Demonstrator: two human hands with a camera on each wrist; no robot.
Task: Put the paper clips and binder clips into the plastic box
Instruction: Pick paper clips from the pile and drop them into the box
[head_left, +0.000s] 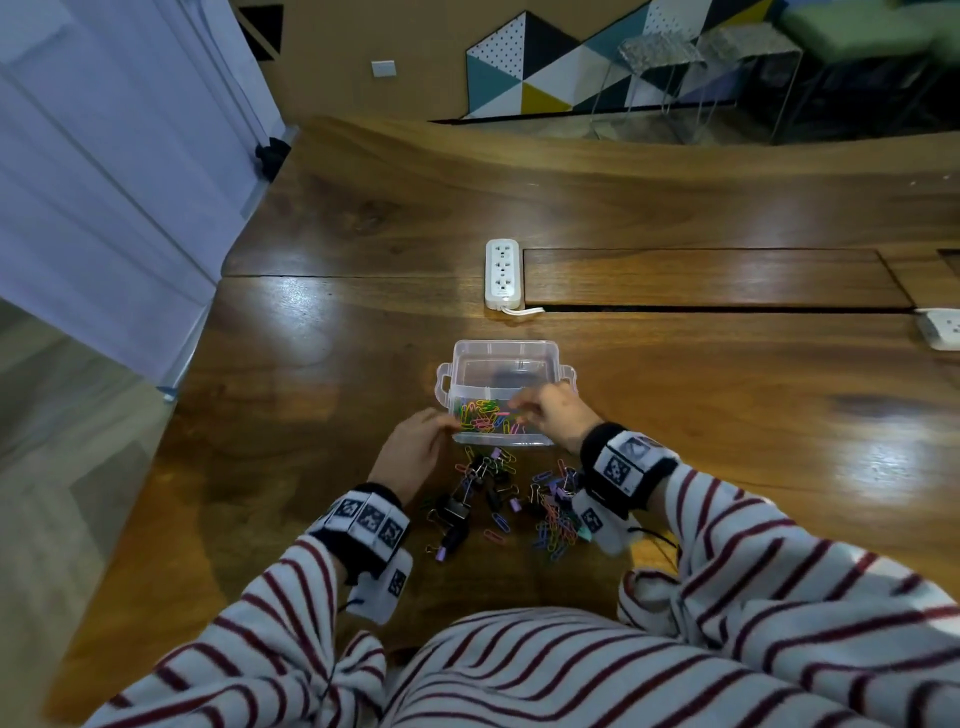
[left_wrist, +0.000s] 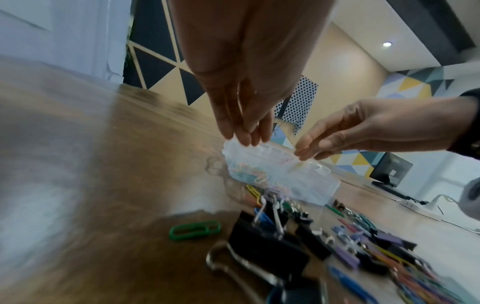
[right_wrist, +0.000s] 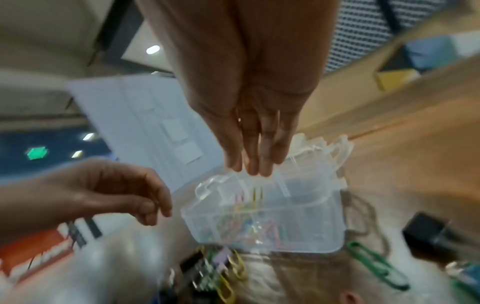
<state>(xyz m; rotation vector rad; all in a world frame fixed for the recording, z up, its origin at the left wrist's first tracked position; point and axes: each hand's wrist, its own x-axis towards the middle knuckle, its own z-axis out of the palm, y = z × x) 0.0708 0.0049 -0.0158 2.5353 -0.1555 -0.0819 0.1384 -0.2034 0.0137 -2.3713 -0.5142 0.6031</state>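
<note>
A clear plastic box (head_left: 506, 345) (left_wrist: 298, 185) (right_wrist: 311, 226) stands open on the wooden table, with coloured paper clips (head_left: 485, 415) in its near compartment. My right hand (head_left: 519, 408) (left_wrist: 306, 153) (right_wrist: 249, 168) hovers over that compartment with its fingers straight and pointing down. A few paper clips (right_wrist: 255, 193) hang in the air just below its fingertips. My left hand (head_left: 449, 427) (left_wrist: 246, 137) (right_wrist: 153, 211) is at the box's near left corner, fingers loosely together, with nothing visible in it. Between the box and me lie loose binder clips (head_left: 457, 509) (left_wrist: 262, 240) and paper clips (head_left: 556, 525).
A white power strip (head_left: 502, 273) lies beyond the box beside a long cable slot (head_left: 727, 309) in the table. A second strip (head_left: 940, 330) is at the right edge. A green paper clip (left_wrist: 194, 230) lies apart from the pile. The table's left edge drops to the floor.
</note>
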